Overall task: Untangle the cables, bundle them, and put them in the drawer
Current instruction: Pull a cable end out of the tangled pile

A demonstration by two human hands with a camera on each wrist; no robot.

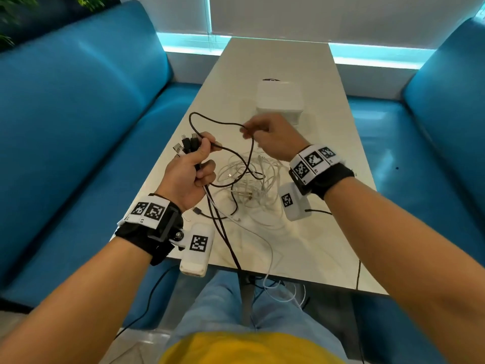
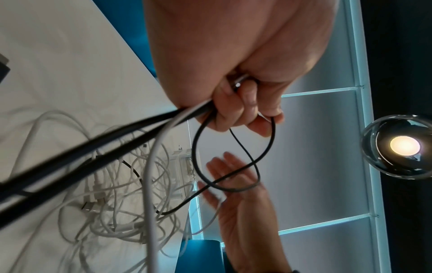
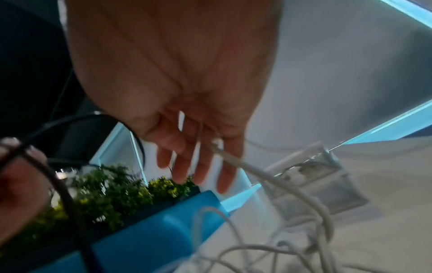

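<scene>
Left hand (image 1: 189, 171): clenched round gathered plugs (image 1: 186, 144), centre frame.
Right hand (image 1: 270, 136): black cable (image 1: 210, 121) loop pinched; it should be drawn clear slowly.
White tangle (image 1: 252, 179): left on table (image 1: 301, 245).

Table (image 1: 301, 232): smooth, pale, faintly veined stone-look top with a low sheen. Benches (image 1: 86, 122): glossy blue leather-like upholstery. Black cables (image 1: 223, 227) matt; white cables (image 1: 252, 185) at the table's 6 o'clock end smooth plastic-sheathed; connector tips (image 1: 181, 147) shiny metal.
</scene>
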